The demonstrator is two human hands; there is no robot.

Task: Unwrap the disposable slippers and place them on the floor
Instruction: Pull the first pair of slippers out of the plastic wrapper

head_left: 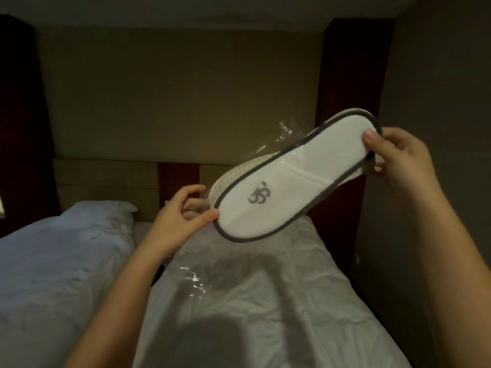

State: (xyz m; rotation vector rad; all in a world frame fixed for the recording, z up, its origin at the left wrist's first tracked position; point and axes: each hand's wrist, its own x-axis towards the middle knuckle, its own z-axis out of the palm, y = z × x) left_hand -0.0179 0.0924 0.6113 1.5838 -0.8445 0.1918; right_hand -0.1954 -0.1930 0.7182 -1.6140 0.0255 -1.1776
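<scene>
Fingers [372, 140] of both hands grip the slippers [287, 181], half inside clear wrapper [276, 144]

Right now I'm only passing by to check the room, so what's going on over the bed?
A person is unwrapping a pair of flat white disposable slippers with grey trim, held above the bed. The right hand pinches the heel end; the left hand is at the toe end, pulling at the clear plastic wrapper, which is still bunched behind the slippers. More clear plastic lies on the sheet. Nothing is on the floor yet.
</scene>
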